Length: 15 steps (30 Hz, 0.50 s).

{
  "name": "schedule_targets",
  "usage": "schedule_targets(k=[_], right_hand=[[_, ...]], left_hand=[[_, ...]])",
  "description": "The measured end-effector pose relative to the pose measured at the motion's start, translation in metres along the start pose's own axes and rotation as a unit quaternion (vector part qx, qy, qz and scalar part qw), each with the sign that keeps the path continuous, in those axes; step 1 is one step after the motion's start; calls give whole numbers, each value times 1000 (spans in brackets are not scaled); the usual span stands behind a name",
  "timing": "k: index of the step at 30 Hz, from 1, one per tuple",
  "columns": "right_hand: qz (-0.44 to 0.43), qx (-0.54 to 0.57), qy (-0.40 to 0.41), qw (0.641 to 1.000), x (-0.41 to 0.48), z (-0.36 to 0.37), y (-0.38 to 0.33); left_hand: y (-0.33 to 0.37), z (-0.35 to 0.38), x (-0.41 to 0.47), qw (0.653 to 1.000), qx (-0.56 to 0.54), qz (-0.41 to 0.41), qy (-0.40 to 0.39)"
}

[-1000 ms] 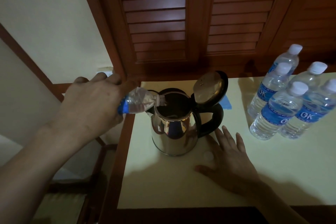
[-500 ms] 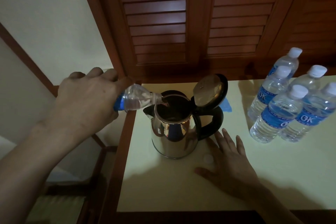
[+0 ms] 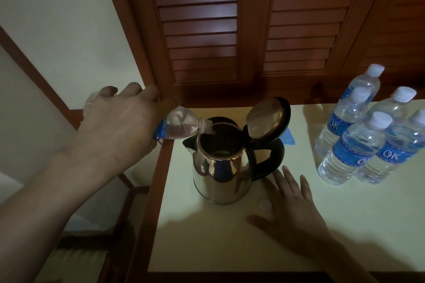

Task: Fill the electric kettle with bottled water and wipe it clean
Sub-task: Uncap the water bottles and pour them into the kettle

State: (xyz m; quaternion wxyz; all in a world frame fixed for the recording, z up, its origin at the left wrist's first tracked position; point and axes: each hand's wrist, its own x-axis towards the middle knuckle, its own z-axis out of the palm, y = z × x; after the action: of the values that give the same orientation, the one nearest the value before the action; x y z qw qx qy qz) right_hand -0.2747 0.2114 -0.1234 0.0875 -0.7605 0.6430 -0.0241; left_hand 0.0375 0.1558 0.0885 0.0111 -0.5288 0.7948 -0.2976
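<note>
A steel electric kettle [image 3: 220, 174] with a black handle stands on the pale table [image 3: 345, 225], its lid [image 3: 264, 119] flipped up. My left hand [image 3: 119, 128] grips an uncapped water bottle [image 3: 181, 127], tipped on its side, with the neck over the kettle's rim; the hand hides most of the bottle. My right hand [image 3: 296, 209] lies flat on the table just right of the kettle, fingers spread, holding nothing. A white bottle cap [image 3: 265, 204] lies beside its thumb.
Several sealed water bottles [image 3: 358, 149] with blue labels stand at the table's right. A blue cloth [image 3: 288, 139] peeks out behind the kettle's handle. Wooden louvred doors [image 3: 253, 30] rise behind the table. The table's wooden left edge [image 3: 149, 190] drops beside a white wall.
The view has tilted a little. The bottle's neck has moved slightly further over the kettle's rim. My right hand stays flat on the table.
</note>
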Motion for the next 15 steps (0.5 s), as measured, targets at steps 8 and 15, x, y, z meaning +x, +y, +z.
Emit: schedule_targets(k=[8,15], right_hand=[[2,-5,-7,1000,2,2,0],[-1,-15,-8,1000,1,2,1]], left_hand=[[3,5,3,995,-45,34,78],[4,12,5,993,-44,48,103]])
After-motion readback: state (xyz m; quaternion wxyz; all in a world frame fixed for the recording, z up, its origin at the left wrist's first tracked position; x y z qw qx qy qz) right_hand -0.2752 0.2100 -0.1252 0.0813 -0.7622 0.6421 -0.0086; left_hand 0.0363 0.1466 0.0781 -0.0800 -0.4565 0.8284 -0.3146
